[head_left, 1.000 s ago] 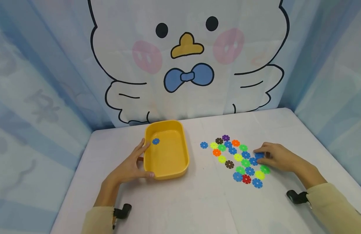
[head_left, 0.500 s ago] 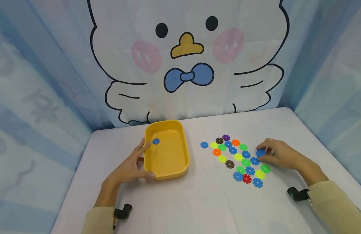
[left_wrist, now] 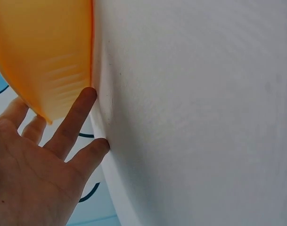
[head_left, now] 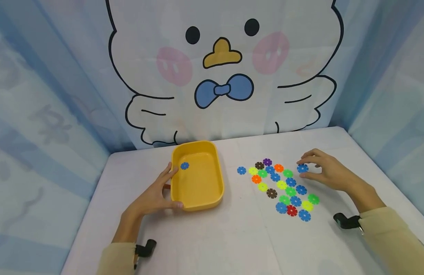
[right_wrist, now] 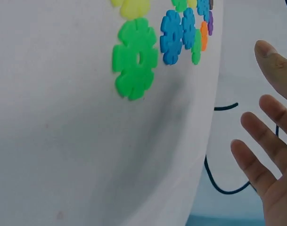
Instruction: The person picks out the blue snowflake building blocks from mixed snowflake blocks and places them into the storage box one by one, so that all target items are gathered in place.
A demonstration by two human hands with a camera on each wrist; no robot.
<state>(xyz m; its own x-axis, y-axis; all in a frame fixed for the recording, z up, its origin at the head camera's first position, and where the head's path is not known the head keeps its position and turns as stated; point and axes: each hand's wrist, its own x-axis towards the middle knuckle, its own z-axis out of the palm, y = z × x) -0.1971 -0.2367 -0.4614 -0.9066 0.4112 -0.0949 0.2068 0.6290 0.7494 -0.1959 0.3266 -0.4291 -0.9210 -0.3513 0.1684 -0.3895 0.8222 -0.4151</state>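
Observation:
In the head view, a shallow yellow tray (head_left: 198,183) with a blue snowflake disc (head_left: 185,165) inside stands left of centre. My left hand (head_left: 153,194) holds its left side, the thumb at the near corner and the fingers along the wall; the left wrist view shows fingertips against the yellow tray (left_wrist: 44,56). On the right, my right hand (head_left: 329,170) pinches another blue snowflake disc (head_left: 302,168) between thumb and fingers, above the back right of the loose discs. In the right wrist view that pinched disc is hidden, though the right hand's fingers (right_wrist: 263,141) show.
Several loose snowflake discs lie flat on the white table (head_left: 232,240), among them a green disc (head_left: 313,199), a red disc (head_left: 292,211) and a purple disc (head_left: 267,162). A curtain (head_left: 222,114) with a cartoon chick hangs behind the table's back edge.
My right hand has lifted the blue disc off the group and carried it toward the back of the table. The left hand and the tray have stayed in place.

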